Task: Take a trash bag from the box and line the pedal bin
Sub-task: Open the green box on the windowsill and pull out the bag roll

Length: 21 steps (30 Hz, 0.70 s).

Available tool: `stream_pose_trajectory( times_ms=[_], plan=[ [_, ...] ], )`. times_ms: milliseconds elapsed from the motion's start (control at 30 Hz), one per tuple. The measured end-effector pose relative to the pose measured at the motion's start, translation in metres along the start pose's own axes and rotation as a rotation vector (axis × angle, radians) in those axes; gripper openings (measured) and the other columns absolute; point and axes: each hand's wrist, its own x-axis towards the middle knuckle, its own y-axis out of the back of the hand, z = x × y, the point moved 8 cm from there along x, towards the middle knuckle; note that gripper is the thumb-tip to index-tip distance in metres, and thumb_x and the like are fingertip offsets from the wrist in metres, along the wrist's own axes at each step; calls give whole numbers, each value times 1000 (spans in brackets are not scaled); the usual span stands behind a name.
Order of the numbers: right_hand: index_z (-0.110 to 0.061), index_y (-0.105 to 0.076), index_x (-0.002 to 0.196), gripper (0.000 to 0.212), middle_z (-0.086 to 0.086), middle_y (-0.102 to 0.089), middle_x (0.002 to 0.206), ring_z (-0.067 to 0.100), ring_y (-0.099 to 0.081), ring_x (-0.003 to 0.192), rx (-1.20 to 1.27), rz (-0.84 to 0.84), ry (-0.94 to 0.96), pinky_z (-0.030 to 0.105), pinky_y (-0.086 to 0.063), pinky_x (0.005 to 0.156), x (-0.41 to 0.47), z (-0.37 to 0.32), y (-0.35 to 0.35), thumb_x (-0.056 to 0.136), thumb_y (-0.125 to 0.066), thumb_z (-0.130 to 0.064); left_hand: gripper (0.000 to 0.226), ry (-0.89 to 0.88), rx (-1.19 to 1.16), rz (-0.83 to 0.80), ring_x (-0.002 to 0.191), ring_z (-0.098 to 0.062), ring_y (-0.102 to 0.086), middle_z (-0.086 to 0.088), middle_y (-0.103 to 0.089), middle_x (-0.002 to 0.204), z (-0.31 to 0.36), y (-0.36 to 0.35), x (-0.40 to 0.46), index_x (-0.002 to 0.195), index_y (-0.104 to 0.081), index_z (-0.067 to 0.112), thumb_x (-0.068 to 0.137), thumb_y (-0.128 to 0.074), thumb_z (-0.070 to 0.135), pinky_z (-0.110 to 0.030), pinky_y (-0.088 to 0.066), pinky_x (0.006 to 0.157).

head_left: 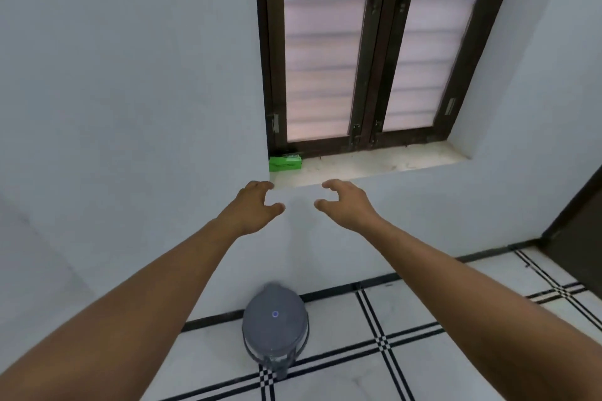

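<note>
The green box (285, 162) is lying flat at the left end of the sill (374, 163), its long axis running along the window (374, 45), tucked into the corner. The grey bin (275, 329), round and lidded, is standing on the tiled floor (423, 319) against the wall below. The left hand (257, 205) and right hand (347, 203) are reaching out, fingers loosely spread, holding nothing, just short of the sill's front edge.

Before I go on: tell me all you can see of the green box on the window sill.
The green box is small, oblong, and looks like cardboard. It lies flat at the sill's far left end, tucked into the corner against the dark window frame. Its print is too blurred to read. Nothing holds it; both hands hover short of it. Whether it is opened cannot be told.
</note>
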Motion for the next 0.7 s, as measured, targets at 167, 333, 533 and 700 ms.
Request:
stream_pose_trajectory(
  times_ms=[167,333,533,700],
  plan=[
    [-23,-56,142,52,3,-51,149,23,-52,132,5,-55,-89,30,-47,96,88,28,-36,92,-69,-34,68,52,-53,-110,144,-28,-41,-10,-37,160,-20,-26,93,156,-39,14,98,-64,37,-36,-36,115],
    [-21,-58,140,52,3,-55,144,23,-56,126,-12,-67,-104,34,-51,100,191,46,-70,90,-70,-29,63,94,-90,-139,142,-28,-43,-9,-40,159,-37,-48,191,155,-42,14,98,-63,32,-33,-38,110],
    [-19,-59,140,57,4,-58,141,23,-57,125,-12,-83,-89,33,-53,97,317,67,-106,85,-71,-20,58,184,-157,-142,143,-27,-45,-8,-45,158,-50,-74,294,153,-45,12,99,-61,27,-31,-38,110],
    [-20,-51,145,67,4,-52,145,26,-53,129,-164,-126,-21,40,-52,100,407,80,-137,81,-70,-13,55,336,-217,-185,141,-29,-46,-11,-47,156,-66,-103,359,152,-45,10,100,-57,22,-25,-37,99]
  ],
)
